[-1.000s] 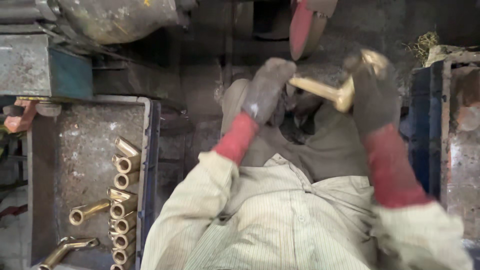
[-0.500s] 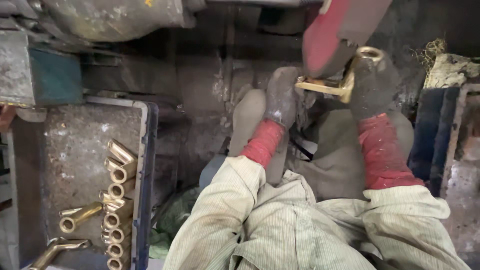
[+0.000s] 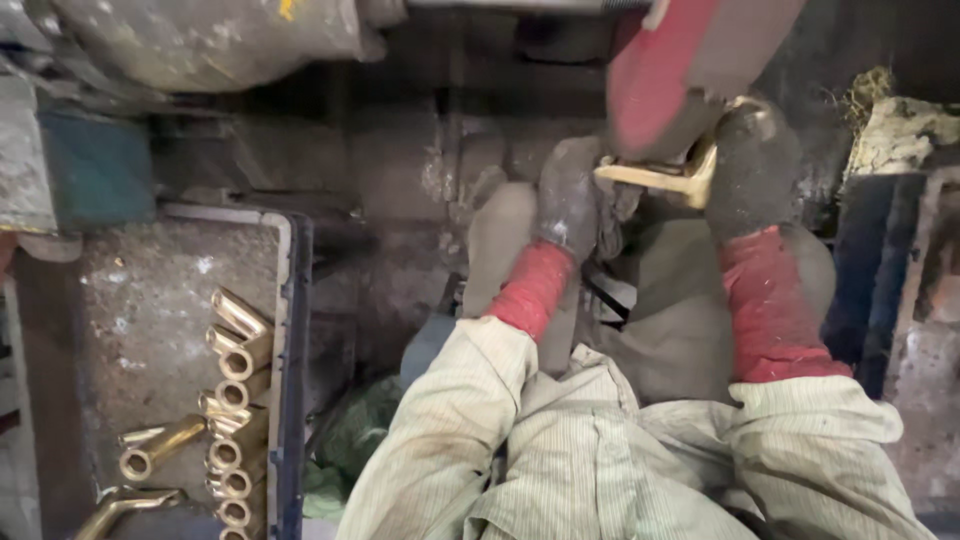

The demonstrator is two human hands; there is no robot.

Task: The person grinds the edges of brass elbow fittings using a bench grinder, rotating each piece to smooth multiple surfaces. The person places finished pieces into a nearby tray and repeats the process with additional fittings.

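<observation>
At seven o'clock, a tray (image 3: 290, 300) holds brass tubes (image 3: 235, 400); both gloved hands, left hand (image 3: 568, 200) and right hand (image 3: 750, 165), clamp a brass fitting (image 3: 665, 178).

On my left hand (image 3: 568, 200) I wear a dark grey work glove, dusty and worn pale in patches over the knuckles. My right hand (image 3: 752, 165) has the same kind of glove, darker and grimier, almost black. Both gloves end in long ribbed red cuffs that run well up my wrists; the right cuff looks broader and its knit shows more plainly. Over these fall the sleeves of my pale greenish-cream shirt, finely striped, loose and creased, with folded cuffs. The shirt front bunches in wrinkles below. My trousers seem to be a dull grey-olive, though the dim light makes that hard to judge.
</observation>
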